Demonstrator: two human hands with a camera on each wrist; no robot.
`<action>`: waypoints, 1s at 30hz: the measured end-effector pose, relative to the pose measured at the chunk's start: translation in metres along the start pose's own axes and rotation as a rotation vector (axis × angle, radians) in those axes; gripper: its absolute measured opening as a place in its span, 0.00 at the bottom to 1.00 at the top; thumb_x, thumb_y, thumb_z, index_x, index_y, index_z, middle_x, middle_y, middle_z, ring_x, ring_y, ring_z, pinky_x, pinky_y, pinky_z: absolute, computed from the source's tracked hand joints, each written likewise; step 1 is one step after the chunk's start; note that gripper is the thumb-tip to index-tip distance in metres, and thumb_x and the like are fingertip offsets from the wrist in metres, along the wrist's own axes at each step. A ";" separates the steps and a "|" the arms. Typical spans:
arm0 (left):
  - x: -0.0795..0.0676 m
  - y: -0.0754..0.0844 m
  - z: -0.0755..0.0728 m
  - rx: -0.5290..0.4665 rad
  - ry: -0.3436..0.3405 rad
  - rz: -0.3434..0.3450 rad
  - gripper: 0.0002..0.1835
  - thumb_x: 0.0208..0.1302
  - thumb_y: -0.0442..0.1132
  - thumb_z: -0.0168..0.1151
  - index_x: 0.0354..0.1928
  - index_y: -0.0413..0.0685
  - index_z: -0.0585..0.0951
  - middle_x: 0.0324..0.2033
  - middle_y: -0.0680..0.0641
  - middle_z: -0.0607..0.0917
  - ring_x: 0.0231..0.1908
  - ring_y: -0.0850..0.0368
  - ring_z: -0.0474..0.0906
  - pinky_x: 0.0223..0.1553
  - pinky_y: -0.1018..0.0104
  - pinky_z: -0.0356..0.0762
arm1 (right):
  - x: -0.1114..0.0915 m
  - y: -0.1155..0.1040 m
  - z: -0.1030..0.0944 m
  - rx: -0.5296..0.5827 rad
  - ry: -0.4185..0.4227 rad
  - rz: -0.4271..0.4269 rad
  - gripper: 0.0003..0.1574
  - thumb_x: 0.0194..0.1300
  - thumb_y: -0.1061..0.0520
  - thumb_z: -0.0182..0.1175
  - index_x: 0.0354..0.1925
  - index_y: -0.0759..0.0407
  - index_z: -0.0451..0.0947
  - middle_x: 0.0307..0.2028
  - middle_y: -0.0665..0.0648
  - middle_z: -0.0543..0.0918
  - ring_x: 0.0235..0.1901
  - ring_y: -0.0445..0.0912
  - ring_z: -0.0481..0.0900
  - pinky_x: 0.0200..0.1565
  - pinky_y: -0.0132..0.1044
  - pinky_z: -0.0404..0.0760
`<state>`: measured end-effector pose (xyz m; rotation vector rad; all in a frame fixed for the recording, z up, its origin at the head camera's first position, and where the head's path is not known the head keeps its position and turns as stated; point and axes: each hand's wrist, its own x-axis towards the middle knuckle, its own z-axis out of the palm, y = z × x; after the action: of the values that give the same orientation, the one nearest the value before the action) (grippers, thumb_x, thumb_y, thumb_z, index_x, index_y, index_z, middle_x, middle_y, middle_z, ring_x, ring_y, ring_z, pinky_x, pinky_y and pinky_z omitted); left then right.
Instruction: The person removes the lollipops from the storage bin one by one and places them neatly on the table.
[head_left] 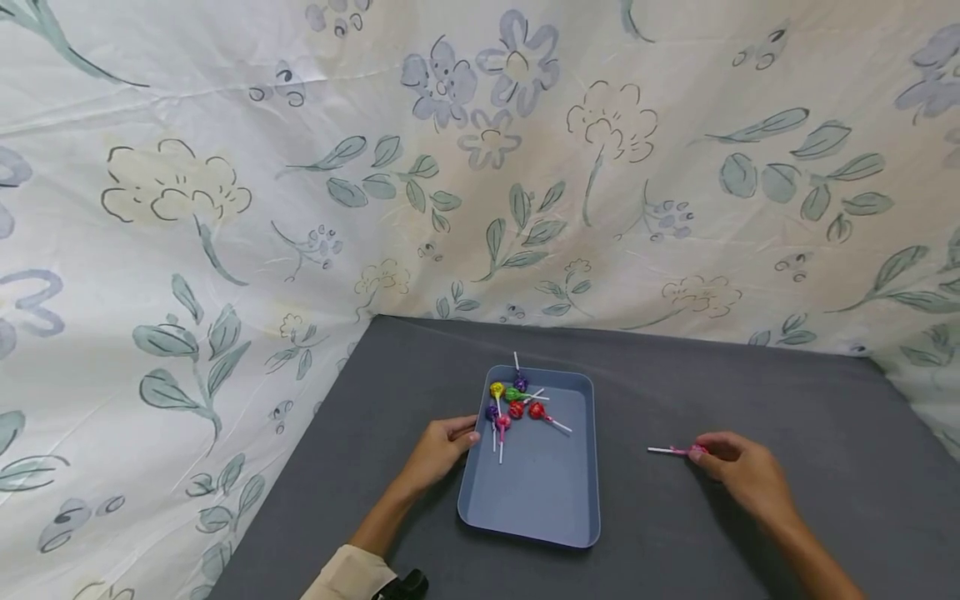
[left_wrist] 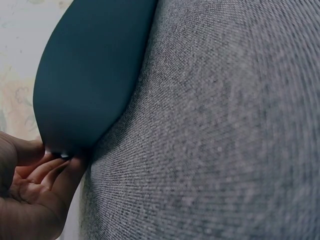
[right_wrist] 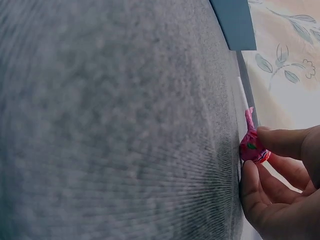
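Observation:
My right hand (head_left: 742, 475) pinches the wrapped head of a pink lollipop (head_left: 678, 451) between thumb and fingers, low over the cloth to the right of the tray. Its white stick points left, towards the tray. In the right wrist view the pink wrapper (right_wrist: 251, 142) shows a green mark. A blue-grey tray (head_left: 536, 500) lies in the middle, and my left hand (head_left: 437, 454) grips its left wall. The left wrist view has the thumb and fingers on the tray's side (left_wrist: 90, 80). Several lollipops in red, purple, green, yellow and pink wrappers lie in the tray's far part, including a red lollipop (head_left: 537, 410).
A dark grey cloth (head_left: 660, 533) covers the table under the tray. Behind and to the left hangs a pale curtain (head_left: 465, 208) printed with flowers and leaves. One purple lollipop (head_left: 521, 383) has its stick jutting over the tray's far rim.

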<state>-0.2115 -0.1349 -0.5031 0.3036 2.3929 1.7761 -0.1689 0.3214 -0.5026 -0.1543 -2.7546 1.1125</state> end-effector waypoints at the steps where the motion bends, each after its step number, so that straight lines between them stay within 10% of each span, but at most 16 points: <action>1: -0.001 0.000 0.000 0.000 0.000 -0.002 0.21 0.79 0.31 0.58 0.68 0.27 0.77 0.61 0.29 0.84 0.60 0.37 0.84 0.55 0.52 0.87 | 0.000 0.001 0.000 -0.005 0.000 -0.001 0.20 0.67 0.47 0.75 0.50 0.60 0.89 0.40 0.57 0.93 0.31 0.27 0.78 0.33 0.28 0.72; 30: 0.000 -0.002 -0.001 0.012 -0.008 -0.031 0.22 0.80 0.34 0.59 0.70 0.30 0.76 0.62 0.32 0.84 0.61 0.40 0.84 0.55 0.54 0.87 | 0.001 -0.003 0.003 0.008 0.030 0.023 0.26 0.70 0.47 0.73 0.55 0.64 0.86 0.45 0.63 0.92 0.31 0.26 0.77 0.32 0.27 0.75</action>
<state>-0.2122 -0.1367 -0.5048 0.2727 2.3910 1.7444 -0.1708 0.3178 -0.5026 -0.2008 -2.7280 1.1177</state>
